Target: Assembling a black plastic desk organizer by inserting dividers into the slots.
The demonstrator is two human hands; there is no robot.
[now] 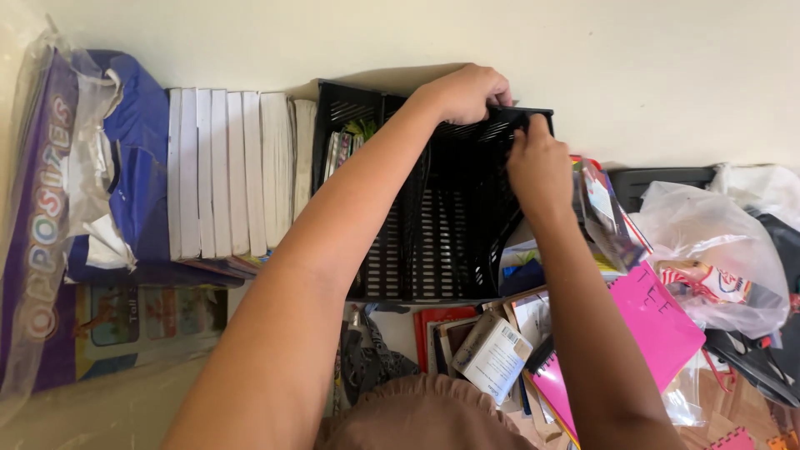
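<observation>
Both hands are up at the far rim of a black slotted plastic file rack [433, 225] that stands against the pale wall [633, 67], between a row of white-edged books [229, 183] on its left and a heap of loose things on its right. The left hand [467, 92] is curled over the top back edge of the rack, fingers folded down on the rim in a closed grip. The right hand [540, 167] sits just beside it, slightly lower, with its fingers pinched on the same rim near the rack's right corner. A few colourful items [346, 142] stand in the rack's leftmost slot. Left of the books lies a blue bag [137, 158] and a large plastic-wrapped chart [42, 225]. On the right, a pink notebook [654, 321], a small white box [493, 357] and a clear plastic bag [708, 250] lie piled together.
</observation>
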